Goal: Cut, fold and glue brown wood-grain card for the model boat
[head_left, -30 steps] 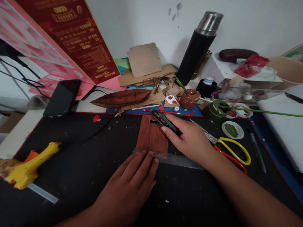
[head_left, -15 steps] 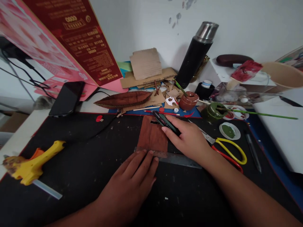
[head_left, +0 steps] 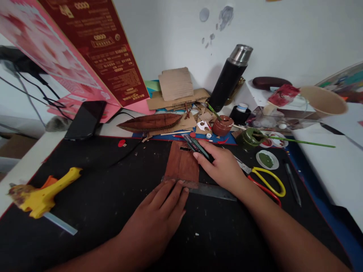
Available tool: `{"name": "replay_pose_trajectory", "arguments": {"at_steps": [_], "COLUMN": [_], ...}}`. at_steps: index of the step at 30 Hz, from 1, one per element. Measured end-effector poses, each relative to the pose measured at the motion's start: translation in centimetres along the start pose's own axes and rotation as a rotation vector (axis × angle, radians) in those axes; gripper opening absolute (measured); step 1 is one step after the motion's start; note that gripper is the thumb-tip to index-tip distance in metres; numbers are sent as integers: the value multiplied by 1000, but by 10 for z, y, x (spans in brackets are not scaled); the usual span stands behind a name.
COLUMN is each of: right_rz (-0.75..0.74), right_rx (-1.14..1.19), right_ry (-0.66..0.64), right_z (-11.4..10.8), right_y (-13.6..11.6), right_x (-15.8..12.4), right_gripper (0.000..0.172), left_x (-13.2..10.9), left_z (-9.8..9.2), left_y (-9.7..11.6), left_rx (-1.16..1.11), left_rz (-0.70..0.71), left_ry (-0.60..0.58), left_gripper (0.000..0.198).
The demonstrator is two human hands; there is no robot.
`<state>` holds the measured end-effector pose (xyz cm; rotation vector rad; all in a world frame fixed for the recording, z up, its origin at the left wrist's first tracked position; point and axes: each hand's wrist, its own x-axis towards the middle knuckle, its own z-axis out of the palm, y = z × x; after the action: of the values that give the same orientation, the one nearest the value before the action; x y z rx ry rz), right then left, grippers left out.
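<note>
A brown painted piece of card (head_left: pixel 181 164) with a small slot near its far edge lies on the black mat. Across its near end lies a metal ruler (head_left: pixel 215 192). My left hand (head_left: pixel 157 215) presses flat on the ruler's left part, fingers stretched out. In my right hand (head_left: pixel 224 164) is a dark green utility knife (head_left: pixel 197 146), held over the card's far right corner. Whether its tip touches the card I cannot tell. Scissors (head_left: pixel 266 181) with red and yellow handles lie partly hidden behind the right hand.
A yellow glue gun (head_left: pixel 47 194) lies at left, near a black phone (head_left: pixel 85 119). Behind the mat are a brown boat-shaped piece (head_left: pixel 150 124), cardboard scraps (head_left: pixel 176 84), a black flask (head_left: pixel 228 81) and open paint jars (head_left: pixel 222 125). A pen (head_left: pixel 292 184) lies at right.
The camera view has shifted slightly, so the scene sits a little differently. Both hands, the knife, ruler and card hold nearly the same places relative to each other.
</note>
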<state>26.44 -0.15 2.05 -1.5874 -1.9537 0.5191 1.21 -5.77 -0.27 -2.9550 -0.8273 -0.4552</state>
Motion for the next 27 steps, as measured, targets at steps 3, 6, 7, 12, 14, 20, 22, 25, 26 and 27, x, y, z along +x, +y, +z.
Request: {"name": "replay_pose_trajectory", "arguments": {"at_steps": [3, 6, 7, 12, 14, 20, 22, 25, 26, 27], "right_rz": [30, 88, 108, 138, 146, 167, 171, 179, 181, 182], "right_rx": [39, 99, 118, 151, 153, 157, 146, 137, 137, 137], "right_ry": [12, 11, 11, 31, 27, -23, -29, -38, -38, -38], "right_z": [0, 1, 2, 3, 3, 2, 1, 0, 0, 0], "right_y": [1, 1, 1, -1, -1, -4, -6, -8, -8, -8], "right_x": [0, 1, 1, 2, 2, 3, 3, 3, 3, 3], "right_gripper": [44, 45, 45, 44, 44, 47, 48, 47, 48, 48], "left_x": [-1, 0, 1, 1, 1, 2, 2, 2, 2, 2], "left_z": [1, 2, 3, 4, 4, 3, 2, 1, 1, 1], "left_y": [0, 1, 1, 0, 0, -1, -1, -1, -2, -2], "left_rx": [0, 12, 17, 21, 21, 17, 13, 22, 25, 24], "left_rz": [7, 17, 16, 20, 29, 5, 4, 23, 33, 42], "left_ry": [8, 24, 34, 50, 55, 95, 98, 99, 96, 92], "left_gripper": [39, 38, 38, 39, 38, 37, 37, 38, 38, 38]}}
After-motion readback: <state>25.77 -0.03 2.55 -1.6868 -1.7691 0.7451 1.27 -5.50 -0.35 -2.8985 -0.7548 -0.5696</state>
